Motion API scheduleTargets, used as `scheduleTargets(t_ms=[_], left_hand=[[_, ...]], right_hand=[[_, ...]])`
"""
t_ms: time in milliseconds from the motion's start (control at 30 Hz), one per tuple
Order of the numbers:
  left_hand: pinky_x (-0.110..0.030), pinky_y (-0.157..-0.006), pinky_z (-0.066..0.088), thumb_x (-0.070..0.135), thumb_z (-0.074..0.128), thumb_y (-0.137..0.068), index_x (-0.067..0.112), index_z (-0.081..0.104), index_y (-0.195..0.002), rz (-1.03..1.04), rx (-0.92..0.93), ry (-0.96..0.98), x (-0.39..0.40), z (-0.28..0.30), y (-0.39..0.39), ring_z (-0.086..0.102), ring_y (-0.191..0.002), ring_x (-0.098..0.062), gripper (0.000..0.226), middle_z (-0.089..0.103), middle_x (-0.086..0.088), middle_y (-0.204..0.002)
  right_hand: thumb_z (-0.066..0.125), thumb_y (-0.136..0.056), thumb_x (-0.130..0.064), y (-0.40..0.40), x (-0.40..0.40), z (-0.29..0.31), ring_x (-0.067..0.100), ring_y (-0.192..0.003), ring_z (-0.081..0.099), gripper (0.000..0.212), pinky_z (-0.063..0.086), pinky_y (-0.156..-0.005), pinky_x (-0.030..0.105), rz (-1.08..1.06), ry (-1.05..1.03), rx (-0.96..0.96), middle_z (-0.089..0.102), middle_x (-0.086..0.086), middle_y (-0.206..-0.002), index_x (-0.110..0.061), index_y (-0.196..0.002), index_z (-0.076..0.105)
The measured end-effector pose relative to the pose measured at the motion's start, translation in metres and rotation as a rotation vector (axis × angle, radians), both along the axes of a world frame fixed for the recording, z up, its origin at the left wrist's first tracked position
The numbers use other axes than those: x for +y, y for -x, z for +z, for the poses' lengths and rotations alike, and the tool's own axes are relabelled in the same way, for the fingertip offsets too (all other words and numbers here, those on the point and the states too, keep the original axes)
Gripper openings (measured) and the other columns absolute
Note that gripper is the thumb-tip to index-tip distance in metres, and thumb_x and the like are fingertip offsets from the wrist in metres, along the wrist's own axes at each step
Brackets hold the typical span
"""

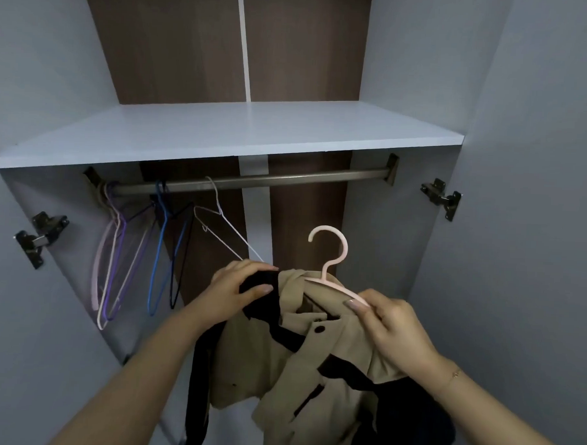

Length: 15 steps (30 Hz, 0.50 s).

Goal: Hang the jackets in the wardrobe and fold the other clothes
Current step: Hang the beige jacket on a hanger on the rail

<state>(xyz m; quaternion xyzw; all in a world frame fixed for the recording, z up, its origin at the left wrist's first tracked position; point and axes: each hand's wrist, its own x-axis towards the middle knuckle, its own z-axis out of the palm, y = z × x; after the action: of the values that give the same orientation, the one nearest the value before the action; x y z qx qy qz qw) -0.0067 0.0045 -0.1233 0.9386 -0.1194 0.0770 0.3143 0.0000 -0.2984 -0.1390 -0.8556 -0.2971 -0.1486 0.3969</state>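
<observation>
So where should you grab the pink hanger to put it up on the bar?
Grip the pink plastic hanger at its straight neck just under the curved hook, coming from below. The hook stands upright and bare above the beige jacket, while its arms are mostly hidden inside the collar. That probably leaves the hook free to go over the metal rail.

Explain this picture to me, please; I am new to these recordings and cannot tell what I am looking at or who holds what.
No machine here: a person wears a camera on the head, looking forward and down into an open wardrobe. The left hand grips the dark lining at the collar of a beige jacket. The right hand pinches one arm of a pink hanger tucked into the jacket. The hanger is not yet on the rail. Bare hangers crowd the rail's left end, under a white shelf.
</observation>
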Motion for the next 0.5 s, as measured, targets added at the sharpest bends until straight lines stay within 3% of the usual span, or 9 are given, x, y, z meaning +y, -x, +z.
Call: scheduleTargets(t_ms=[100,267,367,433,500], left_hand=[[-0.015,-0.074,0.045,0.021,0.06,-0.095,0.036,0.066,-0.089,-0.064,-0.084,0.165,-0.008,-0.004,-0.01,0.062,-0.088,-0.004,0.017,0.065,0.016,-0.087],[-0.015,-0.069,0.046,0.036,0.051,-0.096,0.035,0.064,-0.089,-0.164,-0.125,0.107,-0.017,0.005,-0.022,0.064,-0.084,-0.004,0.015,0.065,0.015,-0.086],[-0.017,-0.075,0.047,0.047,0.046,-0.095,0.036,0.066,-0.1,-0.214,-0.179,0.061,-0.023,0.009,-0.026,0.063,-0.088,0.001,0.024,0.066,0.02,-0.093],[-0.023,-0.088,0.047,0.039,0.05,-0.098,0.031,0.07,-0.109,-0.196,-0.153,0.08,-0.031,0.009,-0.037,0.062,-0.1,0.0,0.024,0.067,0.022,-0.103],[-0.034,-0.102,0.041,0.028,0.049,-0.101,0.025,0.068,-0.12,-0.13,-0.104,0.059,-0.044,0.01,-0.05,0.056,-0.116,-0.011,0.027,0.064,0.012,-0.12]], right_hand=[[0.044,-0.092,-0.053,0.009,-0.011,0.01,0.012,-0.056,0.059,0.04,0.047,-0.056,0.04,-0.032,0.0,-0.007,0.061,-0.001,-0.061,-0.02,-0.089,0.065],[0.04,-0.095,-0.052,0.023,-0.036,0.026,0.014,-0.052,0.053,0.039,0.04,-0.05,0.032,-0.166,0.19,-0.121,0.049,-0.01,-0.051,-0.023,-0.087,0.064],[0.036,-0.099,-0.052,0.028,-0.047,0.03,0.013,-0.056,0.05,0.038,0.035,-0.051,0.029,-0.285,0.292,-0.145,0.042,-0.013,-0.048,-0.027,-0.081,0.058],[0.035,-0.096,-0.054,0.028,-0.047,0.029,0.012,-0.056,0.053,0.039,0.041,-0.055,0.033,-0.343,0.245,-0.046,0.051,-0.009,-0.054,-0.027,-0.08,0.057],[0.041,-0.096,-0.052,0.023,-0.043,0.025,0.016,-0.059,0.055,0.036,0.041,-0.056,0.034,-0.412,0.203,0.027,0.054,-0.006,-0.055,-0.028,-0.073,0.055]])
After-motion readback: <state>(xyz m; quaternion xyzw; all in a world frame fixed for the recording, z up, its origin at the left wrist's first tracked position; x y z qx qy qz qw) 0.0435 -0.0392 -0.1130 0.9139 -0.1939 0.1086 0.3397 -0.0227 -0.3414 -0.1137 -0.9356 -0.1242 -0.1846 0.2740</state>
